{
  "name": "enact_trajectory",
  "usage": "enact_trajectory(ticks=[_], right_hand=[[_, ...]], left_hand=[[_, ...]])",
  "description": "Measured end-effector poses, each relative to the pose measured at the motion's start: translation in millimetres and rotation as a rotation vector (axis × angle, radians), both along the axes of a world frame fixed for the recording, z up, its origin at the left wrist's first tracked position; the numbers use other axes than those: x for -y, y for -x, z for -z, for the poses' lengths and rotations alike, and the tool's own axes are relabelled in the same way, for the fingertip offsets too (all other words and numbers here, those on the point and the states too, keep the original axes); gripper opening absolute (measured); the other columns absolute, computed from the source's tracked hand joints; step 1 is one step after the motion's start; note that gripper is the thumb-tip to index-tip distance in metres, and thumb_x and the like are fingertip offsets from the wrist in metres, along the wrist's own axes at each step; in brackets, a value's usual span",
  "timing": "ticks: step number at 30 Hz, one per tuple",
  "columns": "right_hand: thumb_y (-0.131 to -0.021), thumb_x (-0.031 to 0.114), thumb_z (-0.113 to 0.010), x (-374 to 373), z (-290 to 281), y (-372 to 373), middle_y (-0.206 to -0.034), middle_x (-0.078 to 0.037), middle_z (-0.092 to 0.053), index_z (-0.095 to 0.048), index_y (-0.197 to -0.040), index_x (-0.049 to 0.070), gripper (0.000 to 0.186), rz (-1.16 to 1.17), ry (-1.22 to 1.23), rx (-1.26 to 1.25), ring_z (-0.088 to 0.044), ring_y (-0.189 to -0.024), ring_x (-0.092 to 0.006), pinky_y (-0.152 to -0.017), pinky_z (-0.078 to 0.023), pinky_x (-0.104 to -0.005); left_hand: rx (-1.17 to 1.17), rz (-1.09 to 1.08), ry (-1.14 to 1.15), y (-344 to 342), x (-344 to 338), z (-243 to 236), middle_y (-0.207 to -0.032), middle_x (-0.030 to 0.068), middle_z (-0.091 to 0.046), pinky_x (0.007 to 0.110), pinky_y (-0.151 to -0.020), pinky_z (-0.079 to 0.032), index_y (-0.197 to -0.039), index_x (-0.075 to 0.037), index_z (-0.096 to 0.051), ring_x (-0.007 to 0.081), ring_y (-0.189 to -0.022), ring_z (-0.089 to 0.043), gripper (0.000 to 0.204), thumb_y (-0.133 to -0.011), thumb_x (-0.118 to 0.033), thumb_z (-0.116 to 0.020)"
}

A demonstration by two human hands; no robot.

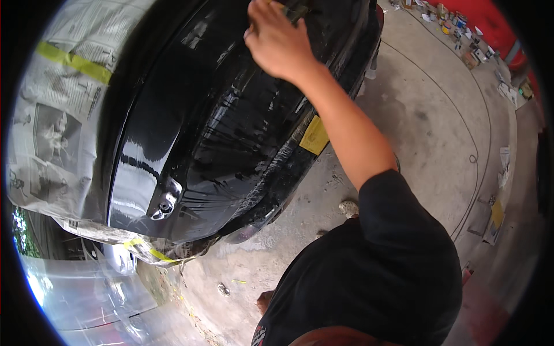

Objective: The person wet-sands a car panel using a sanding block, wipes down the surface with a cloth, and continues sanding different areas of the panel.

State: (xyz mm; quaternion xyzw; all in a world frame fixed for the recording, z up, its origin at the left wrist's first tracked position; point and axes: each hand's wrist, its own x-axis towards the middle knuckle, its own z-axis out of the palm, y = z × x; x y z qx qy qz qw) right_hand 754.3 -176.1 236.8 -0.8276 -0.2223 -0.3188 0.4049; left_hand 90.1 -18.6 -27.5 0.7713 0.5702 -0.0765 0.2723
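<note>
Fingers point(254, 26) (R hand point(277, 43)) cut off

The concrete floor point(427, 115) bears scattered paper scraps point(504, 167) and paint cans point(456, 23) along the red wall point(490, 23).

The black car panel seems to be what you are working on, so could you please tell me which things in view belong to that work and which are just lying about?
In hand:
- right hand pressing a small dark pad
- wet black car panel
- newspaper masking with yellow tape

Lying about:
- cans and clutter by the red wall
- papers on the concrete floor
</note>
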Motion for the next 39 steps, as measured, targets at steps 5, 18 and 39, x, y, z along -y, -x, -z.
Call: enact_trajectory(ticks=[5,18,39], right_hand=[[-0.095,0.032,-0.057,10.7,9.6,-17.0,-0.162,-0.013,-0.031,-0.039,-0.150,0.004,0.064,0.078,0.015,0.079,-0.029,-0.151,-0.0309,-0.111,-0.028,-0.0748],[-0.097,0.030,-0.054,6.1,6.9,0.7,-0.165,-0.014,-0.026,-0.033,-0.154,0.006,0.066,-0.107,0.052,0.080,-0.025,-0.153,-0.0305,-0.115,-0.025,-0.0702],[-0.104,0.033,-0.041,46.8,-59.0,-103.9,-0.168,-0.015,-0.015,-0.022,-0.158,0.002,0.065,-0.012,-0.005,-0.234,-0.012,-0.156,-0.0339,-0.119,-0.019,-0.0687]], left_hand=[[-0.012,-0.026,0.028,5.2,7.6,14.5,-0.081,0.0124,-0.076,0.039,-0.070,-0.056,-0.089,-0.004,-0.076,0.0232,-0.075,-0.072,0.025,-0.076,-0.025,-0.082],[-0.055,-0.036,0.047,-17.1,9.2,21.8,-0.081,0.0122,-0.075,0.040,-0.068,-0.056,-0.088,-0.007,-0.076,0.0244,-0.075,-0.072,0.023,-0.078,-0.028,-0.079],[-0.077,-0.019,0.089,-36.5,7.1,31.6,-0.080,0.0119,-0.074,0.041,-0.066,-0.055,-0.086,-0.011,-0.076,0.0263,-0.075,-0.073,0.021,-0.081,-0.032,-0.073]])
